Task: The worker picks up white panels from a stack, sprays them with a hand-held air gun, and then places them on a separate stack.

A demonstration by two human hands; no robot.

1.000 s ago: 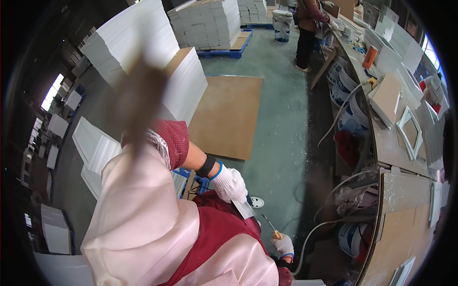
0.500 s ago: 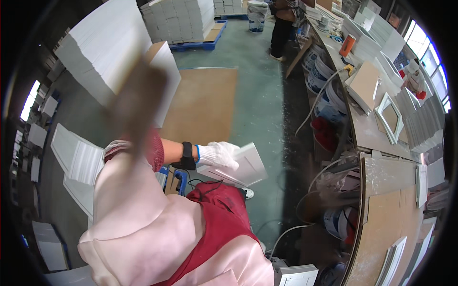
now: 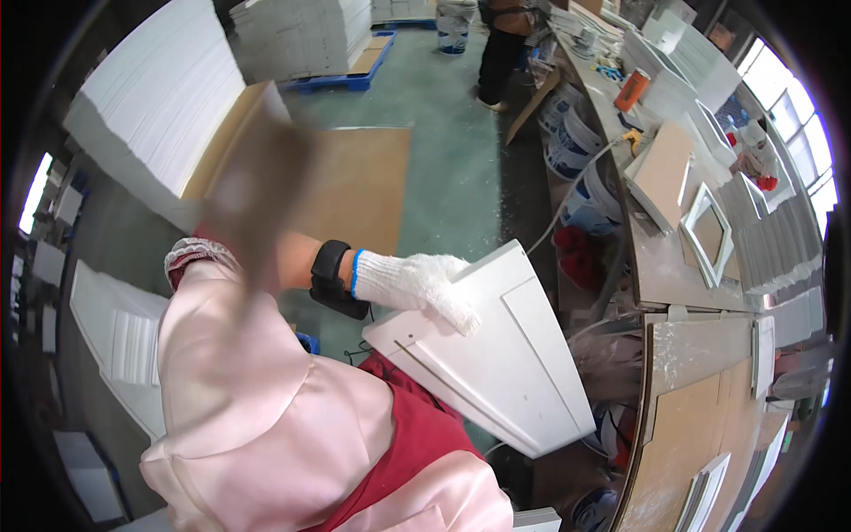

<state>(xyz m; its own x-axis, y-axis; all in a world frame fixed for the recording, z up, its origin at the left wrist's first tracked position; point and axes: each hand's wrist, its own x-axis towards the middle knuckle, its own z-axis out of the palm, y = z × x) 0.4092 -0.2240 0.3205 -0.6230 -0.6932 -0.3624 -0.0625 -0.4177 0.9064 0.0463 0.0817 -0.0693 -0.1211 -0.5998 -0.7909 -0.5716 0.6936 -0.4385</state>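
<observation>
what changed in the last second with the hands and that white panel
The left hand has lifted the white panel and swung it rightward, toward the bench; its broad face now shows. The right hand, seen earlier with a tool, has gone out of view. The view itself has turned rightward. The left hand's hold on the panel stayed, as did the brown sheet on the floor.
</observation>
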